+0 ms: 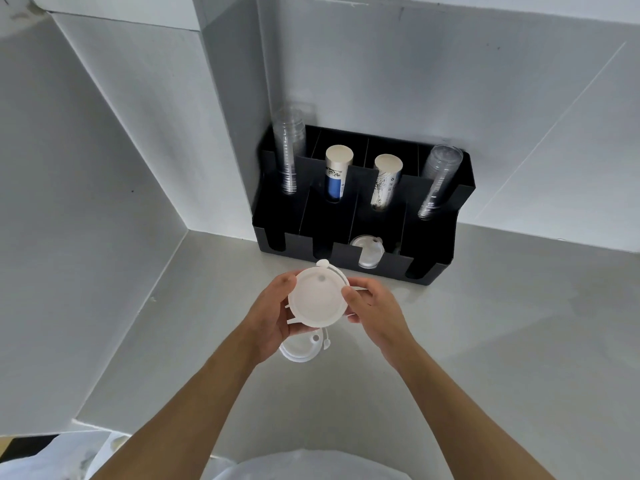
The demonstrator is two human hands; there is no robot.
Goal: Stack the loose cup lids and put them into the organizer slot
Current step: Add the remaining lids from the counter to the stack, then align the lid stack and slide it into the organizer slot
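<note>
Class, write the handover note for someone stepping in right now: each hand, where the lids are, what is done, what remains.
Left hand and right hand: together hold a stack of white lids above the counter.
One loose lid lies on the counter under the hands.
Black organizer: some lids already sit in a front slot; cup stacks stand behind.
Left: add the loose lid, then slot the stack.

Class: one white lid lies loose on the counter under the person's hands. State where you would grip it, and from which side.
Probably the loose lid by its round rim, from above: it lies flat on the counter, and its near edge shows clear of the left hand. Avoid the small plug tab on its right side.
</note>
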